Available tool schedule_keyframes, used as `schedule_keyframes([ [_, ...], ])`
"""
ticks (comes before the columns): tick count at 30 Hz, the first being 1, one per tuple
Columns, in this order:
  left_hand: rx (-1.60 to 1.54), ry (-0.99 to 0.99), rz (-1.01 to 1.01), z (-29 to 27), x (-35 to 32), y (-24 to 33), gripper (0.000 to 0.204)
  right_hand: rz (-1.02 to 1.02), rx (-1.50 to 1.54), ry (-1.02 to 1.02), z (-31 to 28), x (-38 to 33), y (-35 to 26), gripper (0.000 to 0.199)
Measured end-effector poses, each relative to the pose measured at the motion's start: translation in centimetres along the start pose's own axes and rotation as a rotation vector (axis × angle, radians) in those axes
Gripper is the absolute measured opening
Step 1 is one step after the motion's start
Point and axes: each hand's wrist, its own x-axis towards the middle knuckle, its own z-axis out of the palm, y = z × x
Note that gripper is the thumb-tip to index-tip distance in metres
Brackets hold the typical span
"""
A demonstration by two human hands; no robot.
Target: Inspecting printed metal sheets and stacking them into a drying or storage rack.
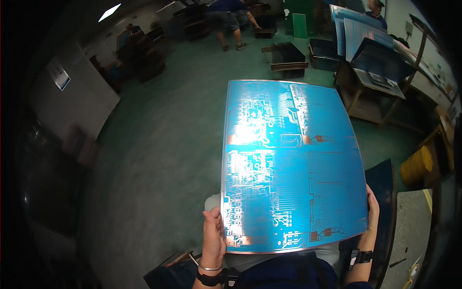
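Observation:
I hold a large thin blue circuit panel (288, 164) with fine copper traces up in front of me, tilted so light glares off its left half. My left hand (213, 236) grips its lower left edge, thumb on the face. My right hand (372, 212) clasps the lower right edge, fingers mostly hidden behind the sheet. Both wrists wear dark bands; the left also has a thin silver bracelet.
Green floor (163, 144) spreads to the left. Dark trays (284, 58) sit on the floor ahead. A stand with more blue panels (358, 33) is at the upper right, a person beside it. Another person (228, 21) bends over far back. A yellow drum (416, 166) stands right.

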Motion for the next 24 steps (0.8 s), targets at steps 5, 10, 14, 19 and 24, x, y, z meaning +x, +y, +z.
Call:
schedule_keyframes([
  [5, 0.090, 0.043, 0.038, -1.6, 0.6, -0.6, 0.062, 0.010, 0.031, 0.025, 0.9, -0.1, -0.7, 0.052],
  [10, 0.121, 0.148, 0.093, -2.7, 1.5, -1.2, 0.055, 0.025, 0.057, 0.002, 2.0, -0.1, -0.9, 0.048],
  [14, 0.118, 0.163, 0.114, -3.5, 2.1, -1.7, 0.053, 0.026, 0.054, -0.007, 2.3, -0.2, -0.9, 0.048],
  [19, 0.217, 0.255, 0.134, -4.4, 2.2, -1.9, 0.046, 0.082, 0.097, -0.011, 3.7, -0.5, -0.9, 0.048],
  [24, 0.213, 0.318, 0.186, -5.4, 2.3, -2.5, 0.037, 0.144, 0.190, -0.028, 4.1, -0.8, -0.1, 0.045],
])
